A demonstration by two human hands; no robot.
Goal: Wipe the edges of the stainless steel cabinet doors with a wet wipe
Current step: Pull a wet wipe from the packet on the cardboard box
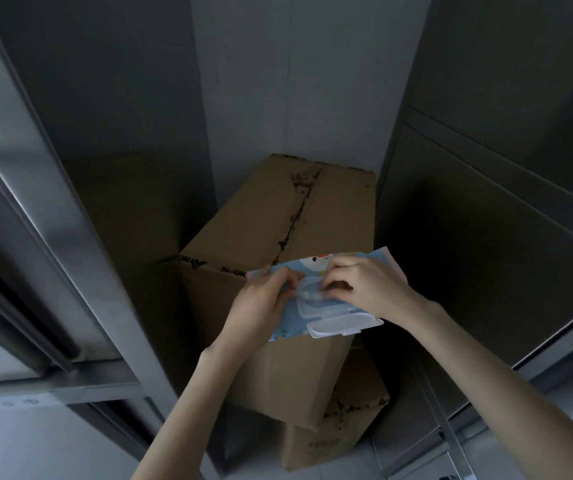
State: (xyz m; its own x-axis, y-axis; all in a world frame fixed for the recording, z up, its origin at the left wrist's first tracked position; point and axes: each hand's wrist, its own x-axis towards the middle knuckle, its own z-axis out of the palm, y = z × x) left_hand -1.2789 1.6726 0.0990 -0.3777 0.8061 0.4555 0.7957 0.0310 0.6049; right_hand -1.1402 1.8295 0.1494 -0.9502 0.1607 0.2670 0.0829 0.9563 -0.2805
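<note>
Both hands hold a blue wet-wipe pack point(316, 299) above a cardboard box point(278, 220): left hand point(260, 306) grips its left end, right hand point(364, 285) pinches at the opening, white lid point(343, 325) flipped open.

A tall cardboard box point(278, 220) stood in dim light atop a second box point(347, 431). Behind it rose a grey back wall point(288, 81). Left of it a brushed steel post point(53, 188) caught a pale gleam, and right of it stood a dark metal panel point(485, 237). Below and to its left lay pale grey floor point(53, 445).
</note>
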